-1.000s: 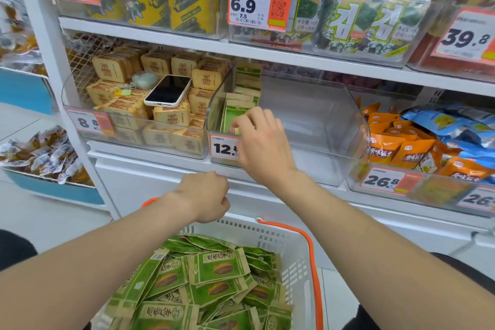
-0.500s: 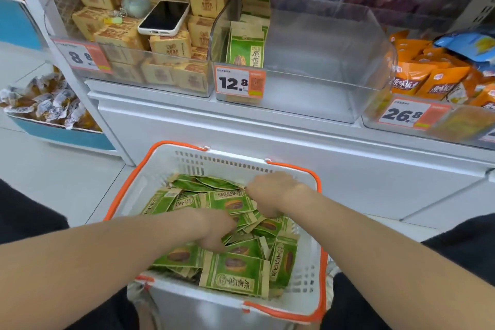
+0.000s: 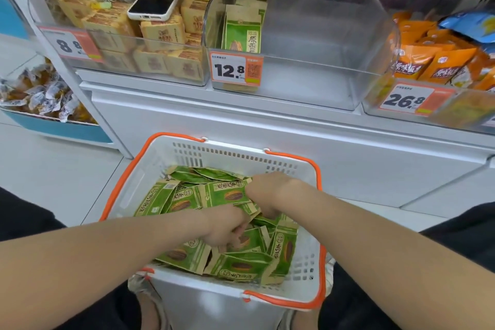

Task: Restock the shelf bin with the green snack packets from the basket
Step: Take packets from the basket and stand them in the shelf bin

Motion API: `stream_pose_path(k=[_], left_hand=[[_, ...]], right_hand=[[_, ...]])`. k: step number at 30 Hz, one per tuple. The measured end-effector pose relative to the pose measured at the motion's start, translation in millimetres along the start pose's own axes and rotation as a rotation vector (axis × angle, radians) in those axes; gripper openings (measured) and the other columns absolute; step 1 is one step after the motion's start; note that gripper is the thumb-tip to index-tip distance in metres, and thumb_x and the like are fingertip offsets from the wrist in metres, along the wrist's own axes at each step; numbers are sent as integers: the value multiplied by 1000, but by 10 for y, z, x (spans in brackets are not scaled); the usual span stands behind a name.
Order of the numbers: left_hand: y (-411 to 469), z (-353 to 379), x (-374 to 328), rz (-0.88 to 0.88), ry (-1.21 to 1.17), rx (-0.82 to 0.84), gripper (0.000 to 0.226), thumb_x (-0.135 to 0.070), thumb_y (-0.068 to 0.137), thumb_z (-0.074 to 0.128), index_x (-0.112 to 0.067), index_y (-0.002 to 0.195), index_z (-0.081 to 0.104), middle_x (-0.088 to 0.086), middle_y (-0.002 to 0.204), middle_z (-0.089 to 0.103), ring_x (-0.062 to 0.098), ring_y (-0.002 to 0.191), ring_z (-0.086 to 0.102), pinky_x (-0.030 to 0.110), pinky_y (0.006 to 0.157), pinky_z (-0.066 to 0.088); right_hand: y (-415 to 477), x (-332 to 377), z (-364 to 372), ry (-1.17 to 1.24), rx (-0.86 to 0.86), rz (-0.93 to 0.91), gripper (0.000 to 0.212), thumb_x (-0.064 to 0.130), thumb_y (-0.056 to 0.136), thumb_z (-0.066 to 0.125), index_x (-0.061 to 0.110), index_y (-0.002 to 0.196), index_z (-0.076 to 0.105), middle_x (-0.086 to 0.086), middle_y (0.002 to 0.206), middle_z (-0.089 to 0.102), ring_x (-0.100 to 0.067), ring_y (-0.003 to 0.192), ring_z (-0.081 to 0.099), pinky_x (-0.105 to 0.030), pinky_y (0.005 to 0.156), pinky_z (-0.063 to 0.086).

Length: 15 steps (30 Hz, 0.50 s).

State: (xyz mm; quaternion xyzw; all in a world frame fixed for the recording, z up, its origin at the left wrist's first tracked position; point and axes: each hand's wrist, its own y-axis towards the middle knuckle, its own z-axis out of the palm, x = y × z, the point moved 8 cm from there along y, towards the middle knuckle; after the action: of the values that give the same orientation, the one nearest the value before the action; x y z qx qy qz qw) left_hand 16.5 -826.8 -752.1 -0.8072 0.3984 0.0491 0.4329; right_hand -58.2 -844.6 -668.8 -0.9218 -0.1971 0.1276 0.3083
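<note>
Head view, looking down. The white, orange-rimmed basket (image 3: pixel 134 190) sits between my knees, its near edge partly cut off by my forearms. It holds the loose heap of green snack packets (image 3: pixel 176 254), overlapping at all angles, so their number cannot be made out. My left hand (image 3: pixel 227 228) reaches into the middle of the basket with its fingers curled down and pinches a packet from the heap; the fingertips are buried among the wrappers. My right hand (image 3: pixel 267 193), toward the basket's far right corner, is curled over the right end of a topmost packet and grips it; its fingers are hidden under the knuckles. Above and beyond the basket stands the clear shelf bin (image 3: pixel 308 75), with a short upright row of shelved green packets (image 3: pixel 242 35) at its left end, behind a price tag (image 3: pixel 235 69) reading 12.8. Up and to the left of the basket, a phone (image 3: pixel 155 1) lies on stacked tan boxes (image 3: pixel 160 32). Up and to the right, orange packets (image 3: pixel 439 61) are cut off by the frame edge; their print is blurred.
</note>
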Motion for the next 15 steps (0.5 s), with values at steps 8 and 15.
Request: stream_pose_path(k=[8, 15], left_hand=[[-107, 154, -20, -14, 83, 110, 41, -44, 103, 63, -16, 133, 62, 2, 126, 69, 23, 110, 65, 38, 93, 53], [21, 563, -206, -2, 442, -110, 75, -24, 99, 65, -13, 159, 22, 15, 156, 29, 38, 134, 43, 53, 109, 44]], right_hand=[[-12, -145, 104, -23, 34, 72, 28, 1, 92, 65, 15, 78, 45, -2, 83, 47, -16, 62, 47, -34, 61, 49], [81, 35, 192, -29, 33, 6, 22, 4, 94, 64, 16, 87, 46, -1, 82, 49, -18, 71, 54, -37, 73, 58]])
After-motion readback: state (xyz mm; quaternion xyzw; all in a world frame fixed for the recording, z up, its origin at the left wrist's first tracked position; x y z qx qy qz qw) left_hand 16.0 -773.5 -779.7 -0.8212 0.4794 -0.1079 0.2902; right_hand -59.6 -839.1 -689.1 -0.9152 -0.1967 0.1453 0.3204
